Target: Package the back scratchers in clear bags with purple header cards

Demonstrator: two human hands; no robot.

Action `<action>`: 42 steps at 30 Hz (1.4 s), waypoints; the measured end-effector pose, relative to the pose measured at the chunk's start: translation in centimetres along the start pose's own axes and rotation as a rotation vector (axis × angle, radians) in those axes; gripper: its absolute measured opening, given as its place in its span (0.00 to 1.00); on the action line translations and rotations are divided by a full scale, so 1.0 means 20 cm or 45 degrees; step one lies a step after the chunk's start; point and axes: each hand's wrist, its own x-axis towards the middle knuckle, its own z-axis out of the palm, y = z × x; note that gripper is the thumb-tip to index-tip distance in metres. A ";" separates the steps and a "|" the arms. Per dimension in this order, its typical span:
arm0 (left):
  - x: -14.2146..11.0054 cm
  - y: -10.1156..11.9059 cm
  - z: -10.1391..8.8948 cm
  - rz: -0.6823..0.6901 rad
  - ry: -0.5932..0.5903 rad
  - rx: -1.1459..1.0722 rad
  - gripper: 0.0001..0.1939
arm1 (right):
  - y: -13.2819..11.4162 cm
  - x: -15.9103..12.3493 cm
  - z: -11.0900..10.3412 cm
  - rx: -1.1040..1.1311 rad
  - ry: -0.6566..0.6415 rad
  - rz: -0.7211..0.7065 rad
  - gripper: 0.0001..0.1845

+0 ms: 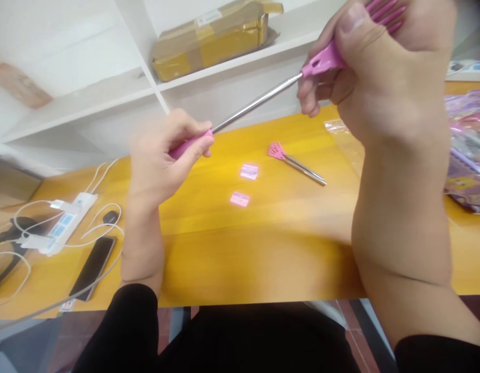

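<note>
I hold a pink telescopic back scratcher (259,101) in the air above the yellow table (263,248). My left hand (162,160) is closed round its pink handle end. Close to the camera, my right hand (376,67) is closed on its pink claw head, and the metal rod stretches between the two hands. A second pink back scratcher (294,161) lies collapsed on the table past my hands. Two small pink labels (244,185) lie near it.
A power strip (65,225) with white cables and a dark phone (93,267) lie at the table's left. A clear bag of pink items (467,150) sits at the right. A brown parcel (214,36) rests on the white shelf behind.
</note>
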 end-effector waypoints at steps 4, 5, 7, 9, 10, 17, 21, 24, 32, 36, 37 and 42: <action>0.00 0.02 0.00 -0.013 -0.018 -0.028 0.06 | -0.02 -0.01 0.01 0.042 -0.040 0.005 0.20; -0.01 0.03 0.00 -0.032 -0.017 -0.035 0.06 | -0.02 -0.01 0.02 0.059 -0.051 0.012 0.20; -0.01 0.04 0.00 -0.071 -0.007 -0.045 0.05 | -0.02 -0.01 0.05 0.091 -0.080 0.033 0.18; 0.00 0.05 0.01 -0.079 -0.002 -0.055 0.06 | -0.02 -0.01 0.08 0.145 -0.109 0.022 0.17; 0.00 0.05 0.02 -0.076 -0.003 -0.064 0.08 | -0.01 -0.01 0.10 0.169 -0.132 0.007 0.17; -0.01 0.01 0.08 0.063 0.046 -0.106 0.10 | 0.00 -0.02 0.16 0.269 -0.165 -0.086 0.15; -0.01 0.03 0.01 0.011 0.013 0.050 0.08 | 0.01 -0.03 0.21 0.265 -0.140 -0.123 0.20; 0.00 0.02 -0.04 0.067 0.004 0.132 0.07 | 0.02 -0.05 0.26 0.272 -0.109 -0.124 0.21; 0.01 0.01 -0.03 0.163 0.033 0.142 0.11 | -0.01 -0.06 0.25 0.241 -0.137 -0.165 0.22; -0.02 0.07 -0.04 0.077 -0.007 0.289 0.07 | -0.04 -0.05 0.18 0.063 -0.182 -0.263 0.24; -0.03 0.08 -0.05 0.080 -0.001 0.318 0.07 | -0.04 -0.04 0.17 -0.010 -0.166 -0.264 0.26; 0.01 0.10 -0.04 0.186 -0.073 0.462 0.06 | 0.01 -0.03 0.18 -0.131 -0.060 -0.272 0.36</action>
